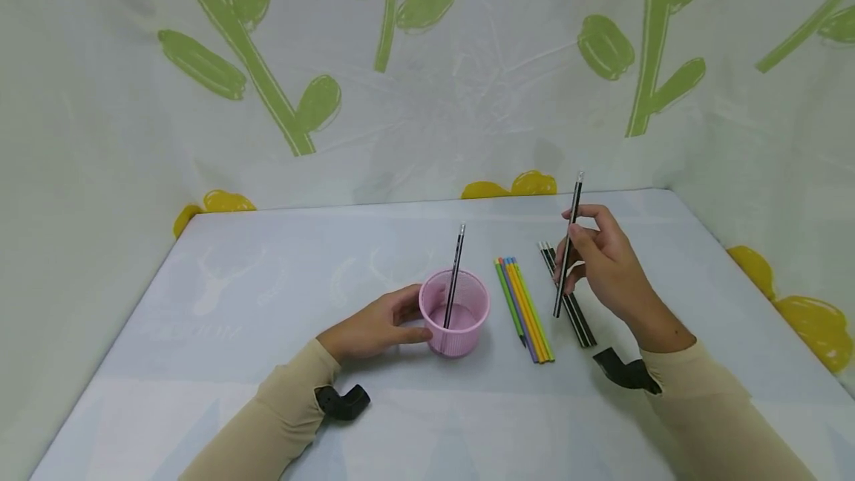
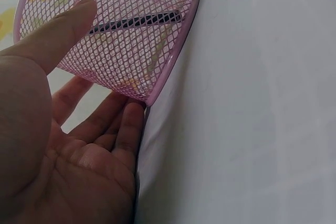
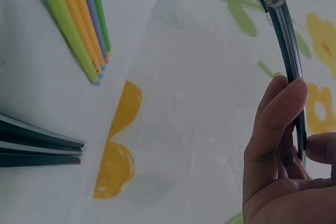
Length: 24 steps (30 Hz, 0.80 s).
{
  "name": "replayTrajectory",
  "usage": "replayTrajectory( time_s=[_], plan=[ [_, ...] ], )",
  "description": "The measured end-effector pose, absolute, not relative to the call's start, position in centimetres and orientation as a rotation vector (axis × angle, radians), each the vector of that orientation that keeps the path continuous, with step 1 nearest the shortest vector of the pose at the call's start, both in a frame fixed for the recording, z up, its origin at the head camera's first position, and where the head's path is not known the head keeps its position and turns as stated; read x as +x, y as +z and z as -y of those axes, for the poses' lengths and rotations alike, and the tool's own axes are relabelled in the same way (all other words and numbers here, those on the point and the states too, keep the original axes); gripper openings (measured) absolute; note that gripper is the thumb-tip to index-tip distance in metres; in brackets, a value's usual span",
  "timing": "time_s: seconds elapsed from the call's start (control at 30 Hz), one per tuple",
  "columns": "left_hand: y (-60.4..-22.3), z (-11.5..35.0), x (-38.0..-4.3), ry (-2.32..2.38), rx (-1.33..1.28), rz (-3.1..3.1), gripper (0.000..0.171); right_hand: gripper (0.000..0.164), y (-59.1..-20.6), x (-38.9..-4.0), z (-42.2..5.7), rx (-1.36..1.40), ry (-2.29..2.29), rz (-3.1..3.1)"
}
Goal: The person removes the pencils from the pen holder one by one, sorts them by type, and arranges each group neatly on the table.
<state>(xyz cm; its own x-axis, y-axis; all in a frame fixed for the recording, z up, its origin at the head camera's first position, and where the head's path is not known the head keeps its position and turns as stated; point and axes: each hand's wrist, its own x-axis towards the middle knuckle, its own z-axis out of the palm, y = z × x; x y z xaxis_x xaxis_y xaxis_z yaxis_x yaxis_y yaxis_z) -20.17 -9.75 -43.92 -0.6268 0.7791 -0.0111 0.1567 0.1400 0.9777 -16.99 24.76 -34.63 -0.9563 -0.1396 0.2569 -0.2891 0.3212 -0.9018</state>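
Observation:
My left hand [image 1: 375,326] grips the side of a pink mesh pencil cup [image 1: 457,343] standing on the table, thumb on the near side and fingers round the back. One black-and-white striped pencil [image 1: 456,270] leans inside the cup, its silvery end above the rim. In my right hand [image 1: 606,262], a second striped pencil [image 3: 286,40] is pinched between thumb and fingers, raised nearly upright with its silvery end on top. Below that hand, several more striped pencils [image 1: 579,323] lie side by side on the table, partly hidden by the fingers.
A row of coloured pencils [image 1: 524,309], green, purple and orange-yellow, lies between the cup and the striped pencils. The white table [image 1: 267,280] meets a pale wall cloth [image 1: 494,110] with printed green leaves at the back. Each sleeve carries a black wrist mount [image 1: 626,371].

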Motion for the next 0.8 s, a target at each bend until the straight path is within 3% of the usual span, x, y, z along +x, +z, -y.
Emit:
replayTrajectory(
  time_s=[0.8],
  plan=[
    [-44.1, 9.8, -20.3, 1.515, 0.912, -1.895, 0.066, 0.034, -35.9, -19.1, -28.4, 0.192, 1.657, 2.863]
  ],
)
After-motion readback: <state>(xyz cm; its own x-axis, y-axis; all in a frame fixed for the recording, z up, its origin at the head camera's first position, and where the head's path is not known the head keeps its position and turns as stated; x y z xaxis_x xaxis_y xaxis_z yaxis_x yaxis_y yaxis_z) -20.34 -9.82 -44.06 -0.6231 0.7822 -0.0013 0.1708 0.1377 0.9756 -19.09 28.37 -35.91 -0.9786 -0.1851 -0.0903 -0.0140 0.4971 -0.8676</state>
